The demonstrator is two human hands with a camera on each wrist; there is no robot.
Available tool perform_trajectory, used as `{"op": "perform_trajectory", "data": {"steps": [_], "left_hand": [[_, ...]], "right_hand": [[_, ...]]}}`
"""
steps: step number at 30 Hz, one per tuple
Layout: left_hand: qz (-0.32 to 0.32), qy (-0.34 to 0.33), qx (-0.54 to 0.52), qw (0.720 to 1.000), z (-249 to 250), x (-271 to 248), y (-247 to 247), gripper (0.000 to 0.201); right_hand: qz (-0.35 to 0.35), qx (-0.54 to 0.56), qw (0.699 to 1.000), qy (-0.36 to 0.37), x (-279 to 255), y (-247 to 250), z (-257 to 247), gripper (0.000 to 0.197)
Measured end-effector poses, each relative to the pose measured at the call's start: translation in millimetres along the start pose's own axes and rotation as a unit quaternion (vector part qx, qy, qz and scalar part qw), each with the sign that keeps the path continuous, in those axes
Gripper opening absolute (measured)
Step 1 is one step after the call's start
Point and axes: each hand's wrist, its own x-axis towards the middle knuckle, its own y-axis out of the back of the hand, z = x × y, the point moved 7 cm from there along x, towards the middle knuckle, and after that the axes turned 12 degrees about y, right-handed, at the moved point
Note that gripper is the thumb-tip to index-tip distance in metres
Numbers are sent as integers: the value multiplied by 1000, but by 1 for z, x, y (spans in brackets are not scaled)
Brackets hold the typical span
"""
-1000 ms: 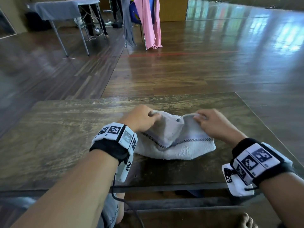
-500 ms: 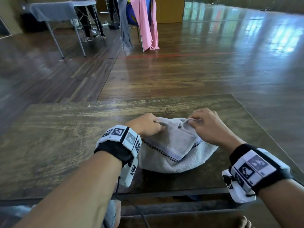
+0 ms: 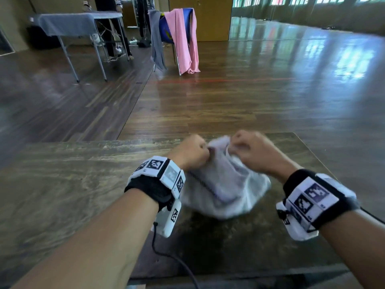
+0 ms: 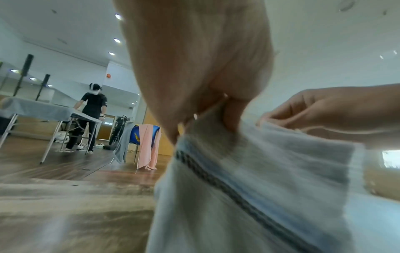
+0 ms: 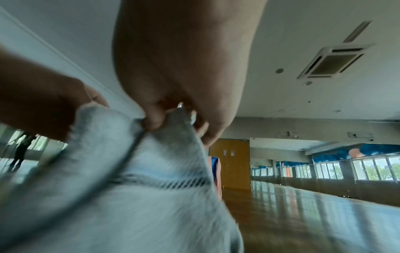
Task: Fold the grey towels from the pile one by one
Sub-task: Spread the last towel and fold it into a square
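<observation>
A pale grey towel (image 3: 225, 184) with a dark stitched stripe hangs bunched over the wooden table (image 3: 68, 184), its lower part still touching the top. My left hand (image 3: 192, 152) pinches its upper edge on the left, and my right hand (image 3: 248, 150) pinches the edge on the right, the two hands close together. In the left wrist view the left hand's fingers (image 4: 229, 116) curl onto the towel (image 4: 249, 196) hem. Seen from the right wrist, the thumb and fingers (image 5: 155, 119) pinch a towel (image 5: 129, 188) corner. No pile of towels is in view.
The table's far edge (image 3: 145, 140) lies just beyond my hands and its right edge (image 3: 312, 155) is near my right wrist. Beyond it are a chair draped with pink and grey cloths (image 3: 179, 38), a cloth-covered folding table (image 3: 79, 24) and a person's legs.
Both hands have lifted the towel's upper edge off the table and drawn closer together; the towel has gone from lying spread flat to hanging bunched.
</observation>
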Motion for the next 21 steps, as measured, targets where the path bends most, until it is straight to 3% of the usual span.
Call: {"op": "perform_trajectory", "data": {"steps": [3, 5, 7, 10, 13, 15, 18, 21], "left_hand": [[196, -42, -144, 969, 2, 8, 52, 26], [287, -38, -168, 942, -12, 8, 76, 27], [333, -25, -187, 924, -29, 6, 91, 28], [307, -1, -224, 925, -54, 8, 98, 26], [214, 8, -314, 925, -60, 9, 86, 29], [195, 16, -364, 911, -64, 11, 79, 26], [225, 11, -374, 900, -68, 11, 81, 20], [305, -54, -317, 897, -62, 3, 93, 23]], "right_hand": [[214, 4, 977, 0, 23, 57, 11, 23], [274, -9, 962, -21, 25, 79, 25, 28], [306, -49, 949, -57, 18, 92, 42, 27], [312, -19, 944, -105, 7, 90, 61, 24], [333, 154, 922, -123, 9, 70, 74, 10], [342, 207, 909, -115, 14, 59, 80, 24], [332, 166, 924, -87, 17, 56, 80, 31], [340, 156, 925, -57, 14, 58, 75, 29]]}}
